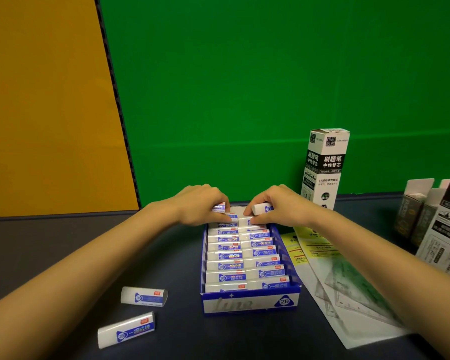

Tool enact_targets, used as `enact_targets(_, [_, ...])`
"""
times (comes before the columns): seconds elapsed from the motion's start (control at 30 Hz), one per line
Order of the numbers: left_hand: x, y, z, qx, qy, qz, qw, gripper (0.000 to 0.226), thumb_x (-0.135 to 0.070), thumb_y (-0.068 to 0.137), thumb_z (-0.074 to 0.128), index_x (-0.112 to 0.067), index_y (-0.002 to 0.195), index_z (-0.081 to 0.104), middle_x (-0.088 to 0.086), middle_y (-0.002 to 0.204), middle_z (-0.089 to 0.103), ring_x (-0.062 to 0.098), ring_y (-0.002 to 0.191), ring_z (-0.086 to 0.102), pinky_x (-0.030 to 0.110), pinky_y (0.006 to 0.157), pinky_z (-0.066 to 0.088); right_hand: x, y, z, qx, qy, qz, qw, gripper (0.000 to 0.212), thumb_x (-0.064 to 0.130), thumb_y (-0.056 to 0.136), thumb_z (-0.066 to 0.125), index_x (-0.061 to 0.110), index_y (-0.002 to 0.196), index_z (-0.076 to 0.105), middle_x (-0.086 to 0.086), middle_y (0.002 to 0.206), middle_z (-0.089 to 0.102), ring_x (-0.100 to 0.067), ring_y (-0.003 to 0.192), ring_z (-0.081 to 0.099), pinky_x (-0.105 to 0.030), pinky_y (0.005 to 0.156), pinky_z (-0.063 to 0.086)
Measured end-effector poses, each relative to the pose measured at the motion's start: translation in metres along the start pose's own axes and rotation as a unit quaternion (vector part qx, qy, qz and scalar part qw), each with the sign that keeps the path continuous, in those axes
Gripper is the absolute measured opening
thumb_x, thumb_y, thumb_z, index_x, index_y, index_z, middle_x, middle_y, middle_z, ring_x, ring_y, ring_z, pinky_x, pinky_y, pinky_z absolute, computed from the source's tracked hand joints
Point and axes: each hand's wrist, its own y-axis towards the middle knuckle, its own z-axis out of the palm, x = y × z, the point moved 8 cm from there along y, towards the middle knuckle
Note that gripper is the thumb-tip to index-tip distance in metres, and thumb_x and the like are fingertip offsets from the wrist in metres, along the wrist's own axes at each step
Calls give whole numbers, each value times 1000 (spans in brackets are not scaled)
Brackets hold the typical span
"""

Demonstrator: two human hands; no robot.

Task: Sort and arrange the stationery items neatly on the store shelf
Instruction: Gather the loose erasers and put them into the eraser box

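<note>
At the far end of the blue-and-white cardboard box (250,304), the left hand (200,203) pinched one white blue-sleeved eraser (218,207) and the right hand (281,203) a second eraser (260,209); forcing both in risked buckling the packed rows (242,255).

One blue display box (250,304); boxed erasers (229,277) in two columns, roughly nine apiece. Two loose erasers (144,296) (126,329). One held eraser (219,207) in left hand (200,203), one more eraser (261,208) in right hand (278,203); one tall refill box (325,167).

A green back panel (270,74) meets a yellow panel (37,100) along a dark slotted strip (118,100).
</note>
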Motion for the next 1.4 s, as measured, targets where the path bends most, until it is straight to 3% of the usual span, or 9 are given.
enact_targets(0.27, [1, -2, 2, -30, 7, 8, 999, 31, -51, 82, 58, -22, 91, 66, 1, 99, 69, 24, 94, 60, 33, 74, 46, -2, 1, 0, -8, 5, 0, 1000, 24, 20, 79, 70, 18, 103, 71, -3, 104, 71, -16, 93, 64, -14, 70, 46])
enact_targets(0.4, [4, -3, 3, -34, -11, 1, 999, 29, -47, 80, 63, -23, 95, 69, -1, 101, 70, 22, 96, 62, 35, 77, 50, -2, 1, 2, -16, 16, -1, 1000, 25, 19, 78, 71, 18, 104, 71, -2, 104, 71, -14, 91, 64, -8, 66, 43])
enact_targets(0.57, [6, -2, 6, -22, -42, -7, 999, 28, -45, 80, 64, -23, 96, 71, -1, 104, 69, 22, 98, 61, 38, 81, 50, -3, -1, 4, -29, 18, -4, 999, 25, 19, 78, 70, 18, 103, 71, -2, 104, 71, -12, 89, 61, -15, 67, 42])
enact_targets(0.7, [6, -2, 4, -26, -43, -8, 999, 28, -45, 80, 64, -24, 96, 72, -2, 103, 70, 20, 97, 61, 36, 79, 50, -1, -2, 2, -25, 18, -9, 999, 24, 22, 80, 69, 17, 103, 71, -2, 102, 71, -12, 89, 63, -9, 65, 44])
enact_targets(0.87, [13, -5, 1, -50, -77, -24, 996, 25, -44, 76, 68, -24, 90, 73, -3, 92, 73, 19, 87, 63, 31, 69, 47, -1, -5, -2, 5, 12, -6, 1000, 21, 25, 83, 66, 19, 102, 69, -1, 99, 71, -12, 88, 64, -19, 71, 50])
enact_targets(1.07, [14, -8, 3, -33, -98, -20, 994, 23, -40, 78, 67, -25, 95, 74, -4, 95, 72, 17, 86, 63, 34, 73, 50, 1, -4, -1, 12, -10, -9, 1000, 22, 21, 81, 69, 21, 102, 70, -2, 102, 71, -14, 92, 64, -25, 77, 52])
enact_targets(1.4, [13, -6, 6, -30, -121, -9, 992, 23, -35, 76, 71, -20, 93, 74, -1, 95, 72, 18, 87, 64, 39, 78, 52, 0, -4, -2, -16, 5, -9, 1000, 22, 18, 78, 71, 17, 100, 72, -3, 101, 71, -16, 92, 64, -3, 62, 43])
